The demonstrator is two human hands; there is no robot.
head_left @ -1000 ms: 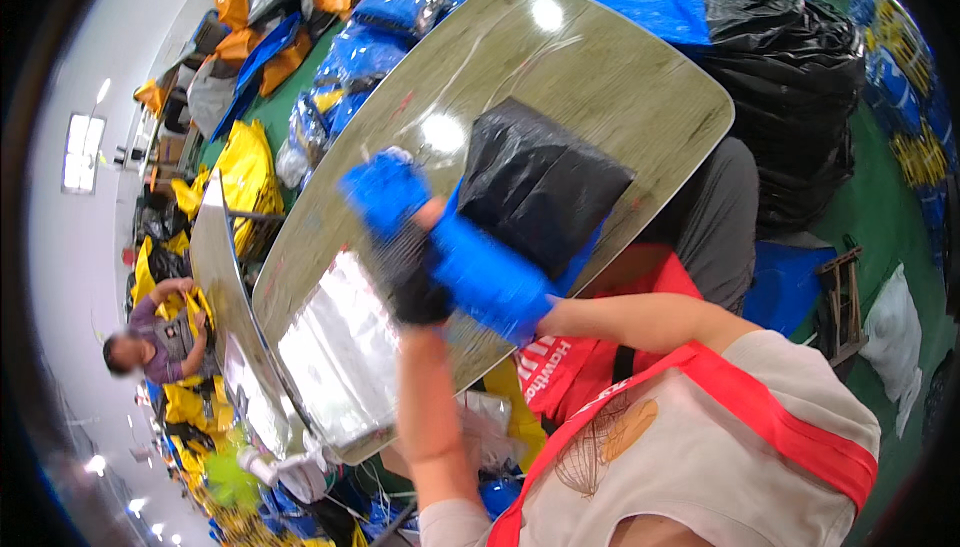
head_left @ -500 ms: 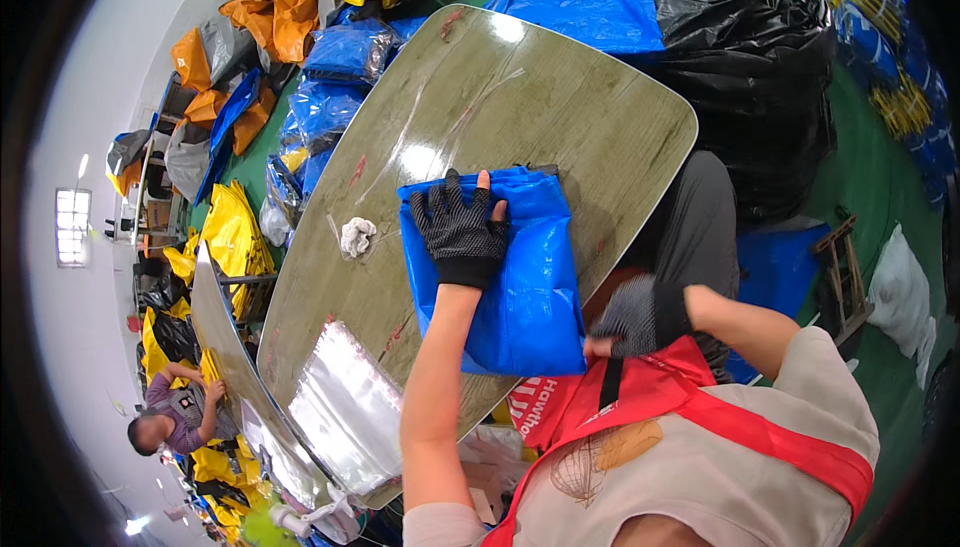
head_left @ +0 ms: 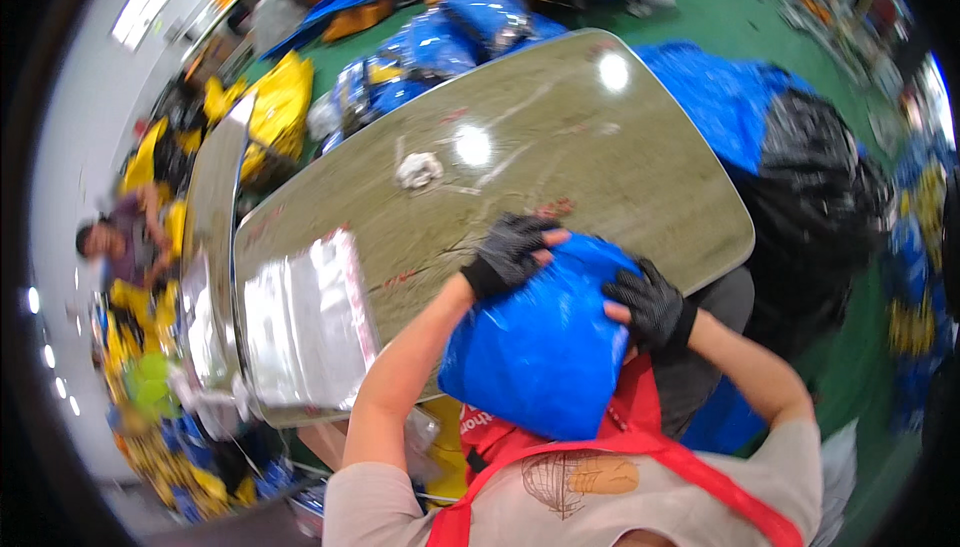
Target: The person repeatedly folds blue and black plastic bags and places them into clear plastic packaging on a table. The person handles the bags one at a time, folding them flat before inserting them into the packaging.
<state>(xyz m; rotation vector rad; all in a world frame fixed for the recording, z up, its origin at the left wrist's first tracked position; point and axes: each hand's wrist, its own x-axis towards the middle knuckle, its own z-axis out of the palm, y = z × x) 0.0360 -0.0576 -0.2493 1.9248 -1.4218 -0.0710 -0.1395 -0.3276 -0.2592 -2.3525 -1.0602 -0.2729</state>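
The blue bag (head_left: 540, 342) has shifted farther off the bench (head_left: 600, 157) — left hand (head_left: 510, 252) and right hand (head_left: 652, 301) clamp it, apparently steady.

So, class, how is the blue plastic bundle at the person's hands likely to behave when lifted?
The blue plastic bundle is probably floppy, given its soft creases and bulges. Its glossy surface suggests it might slip. Weight is harder to judge, since its inside is hidden.
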